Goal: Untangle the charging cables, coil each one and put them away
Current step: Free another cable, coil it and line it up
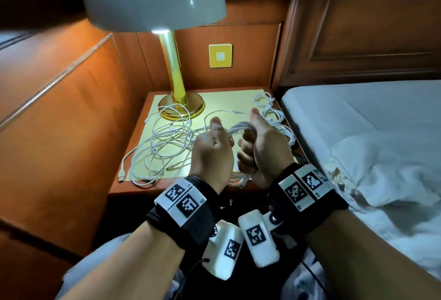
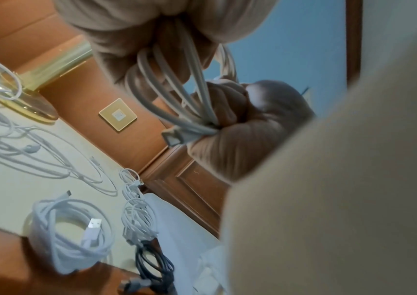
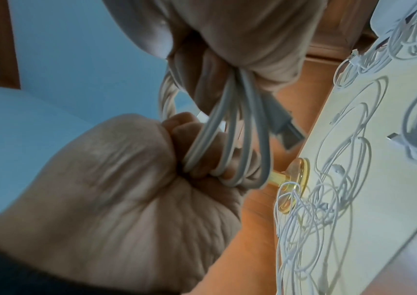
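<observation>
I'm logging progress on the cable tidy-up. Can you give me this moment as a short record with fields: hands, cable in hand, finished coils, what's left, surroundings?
left hand: left hand grips one side of the white cable loops
right hand: right hand grips the other side
cable in hand: looped several times, a USB plug sticking out
finished coils: white coils on the nightstand's right edge, a dark coil beside them
left to do: tangled white cables by the lamp base
surface: nightstand, beside the bed

Cable tangle (image 1: 164,142) before lamp (image 1: 177,80)
</observation>
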Available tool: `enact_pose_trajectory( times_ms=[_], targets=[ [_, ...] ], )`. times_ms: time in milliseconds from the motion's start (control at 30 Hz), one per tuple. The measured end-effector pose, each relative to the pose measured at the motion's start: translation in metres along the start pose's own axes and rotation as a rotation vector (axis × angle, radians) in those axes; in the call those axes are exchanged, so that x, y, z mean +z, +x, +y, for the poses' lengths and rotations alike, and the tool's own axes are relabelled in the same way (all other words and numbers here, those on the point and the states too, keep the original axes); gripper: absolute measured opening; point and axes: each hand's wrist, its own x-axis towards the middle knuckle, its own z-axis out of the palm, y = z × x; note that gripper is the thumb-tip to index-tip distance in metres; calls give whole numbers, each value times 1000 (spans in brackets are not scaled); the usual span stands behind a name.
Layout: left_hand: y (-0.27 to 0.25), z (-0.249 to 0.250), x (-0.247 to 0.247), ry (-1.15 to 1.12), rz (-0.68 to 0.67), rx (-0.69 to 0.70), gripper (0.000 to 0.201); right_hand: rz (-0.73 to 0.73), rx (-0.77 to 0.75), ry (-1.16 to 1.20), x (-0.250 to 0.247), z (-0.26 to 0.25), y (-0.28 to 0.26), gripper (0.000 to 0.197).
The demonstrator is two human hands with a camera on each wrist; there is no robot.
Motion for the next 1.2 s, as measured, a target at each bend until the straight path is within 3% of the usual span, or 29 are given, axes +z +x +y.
enact_pose_trajectory(
  times_ms=[200,333,467,800,933,1067,1200],
  targets=[
    [61,-42,14,-24,-100,-67,72,64,-108,-103,-22,12,61,47],
    [91,-62,15,-221,-137,-299,49,60,-65,-139,-41,16,96,25],
    [109,-66,14,-433,-125,-375,36,76,-90,-310,-53,14,117,17],
    [109,-70,9,-432,-115,-325,24,113,-21,-537,-59,18,121,26],
    [106,-70,2,-423,-85,-275,25,95,10,-427,-58,14,118,18],
    [103,-68,-7,-468,-80,-280,26,42,-23,-489,-62,20,117,11],
    [99,-67,-9,-498,-87,-272,28,73,-48,-396,-59,20,115,22]
  ],
)
